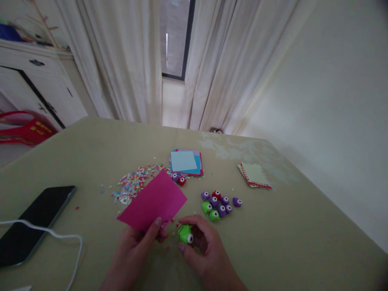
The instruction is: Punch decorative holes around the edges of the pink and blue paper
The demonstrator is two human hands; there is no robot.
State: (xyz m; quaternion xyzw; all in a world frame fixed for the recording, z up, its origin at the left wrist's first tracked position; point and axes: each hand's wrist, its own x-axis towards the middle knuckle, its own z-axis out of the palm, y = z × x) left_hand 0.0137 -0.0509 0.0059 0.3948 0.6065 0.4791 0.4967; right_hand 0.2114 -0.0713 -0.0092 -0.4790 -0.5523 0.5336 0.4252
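My left hand (pixel 136 246) pinches a magenta sheet of paper (pixel 154 200) at its lower edge, thumb on top; small holes show near the thumb. In my right hand (pixel 206 250) is a small green paper punch (pixel 184 233) with a white round button, held between thumb and fingers just right of the sheet and apart from it. A few tiny punched bits lie between the hands. Beyond my right hand sits a cluster of purple, red and green paper punches (pixel 222 210), with one purple punch (pixel 237 202) a little to the right.
Colourful confetti (pixel 133 182) is spread behind the sheet. Two more punches (pixel 178 178) sit by a stack of coloured paper (pixel 184 161). Edged cards (pixel 256 176) lie at the right. A phone (pixel 39 222) and a white cable (pixel 57 234) are at the left. A wall (pixel 342 121) borders the table.
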